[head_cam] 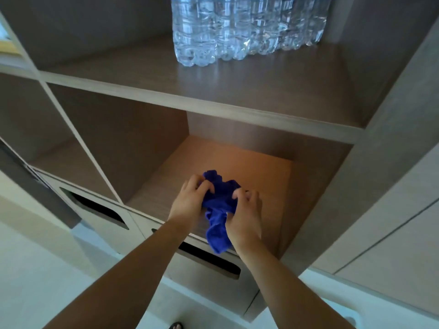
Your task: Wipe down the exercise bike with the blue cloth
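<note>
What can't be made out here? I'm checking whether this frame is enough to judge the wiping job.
Head view only:
- Exercise bike: nowhere in frame.
- Blue cloth: bunched; the middle is hidden by the left hand and right hand.
- Water bottles: tops cut off by the top edge.
- Slots below the shelf: insides too dark to see.

A wooden shelving unit (209,103) filled the view, its open compartments divided by upright panels. A shrink-wrapped pack of clear water bottles (247,27) stood on the upper shelf, toward the back. Below the lower compartment, drawer fronts (204,271) had dark slot-shaped cutouts.
</note>
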### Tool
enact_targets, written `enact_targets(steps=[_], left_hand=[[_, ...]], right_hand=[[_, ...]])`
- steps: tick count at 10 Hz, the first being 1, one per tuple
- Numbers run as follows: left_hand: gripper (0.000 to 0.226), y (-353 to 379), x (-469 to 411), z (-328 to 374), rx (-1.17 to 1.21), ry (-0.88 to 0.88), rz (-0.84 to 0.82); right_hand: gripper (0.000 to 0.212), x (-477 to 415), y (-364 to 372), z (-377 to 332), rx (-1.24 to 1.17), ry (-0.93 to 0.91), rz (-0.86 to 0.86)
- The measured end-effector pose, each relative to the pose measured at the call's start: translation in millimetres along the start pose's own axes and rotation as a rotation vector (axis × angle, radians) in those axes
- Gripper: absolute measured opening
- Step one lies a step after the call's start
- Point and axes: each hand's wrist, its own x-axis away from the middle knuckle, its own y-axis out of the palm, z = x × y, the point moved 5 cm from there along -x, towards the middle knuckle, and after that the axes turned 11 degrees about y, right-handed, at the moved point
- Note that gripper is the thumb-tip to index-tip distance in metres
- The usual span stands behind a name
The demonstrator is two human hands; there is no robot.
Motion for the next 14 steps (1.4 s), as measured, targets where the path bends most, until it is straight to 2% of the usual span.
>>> enact_targets(steps=[1,2,3,4,5,7,8,9,10,12,13,14], left_hand=[[0.040,22,11,-3,0.072,0.014,-0.246],[0.054,38,20,0,0.107,0.036,-0.393],[0.074,42,19,4,0.053,0.018,-0.377],[0.091,49,21,0,-0.079,-0.063,-0.478],[0.083,52,17,1,-0.095,-0.090,-0.493],[0.066,48,16,6,-0.218,-0.126,-0.408],[0.064,46,21,2,-0.168,-0.182,-0.401],[0.068,46,31,1,-0.111,-0.150,-0.435],[0.062,34,41,4,-0.065,-0.145,-0.363],[0.051,-20,64,9,0.003,-0.211,-0.196],[0.045,-61,83,19,-0.054,-0.159,-0.065],[0.046,-102,103,35,-0.083,-0.032,0.071]], right_hand=[[0.040,6,9,12,0.206,0.046,-0.157],[0.054,8,16,19,0.263,-0.011,-0.237],[0.083,8,24,23,0.255,-0.026,-0.352],[0.084,9,28,32,0.379,-0.044,-0.360],[0.069,9,27,41,0.391,-0.055,-0.303],[0.054,5,24,35,0.300,0.006,-0.219],[0.055,7,23,29,0.279,-0.022,-0.245],[0.061,10,22,23,0.311,-0.050,-0.239],[0.060,19,17,10,0.274,-0.076,-0.219],[0.048,42,-4,-24,0.041,-0.148,-0.159],[0.040,65,-16,-44,-0.151,-0.172,-0.127],[0.028,89,-29,-59,-0.311,-0.164,-0.109]])
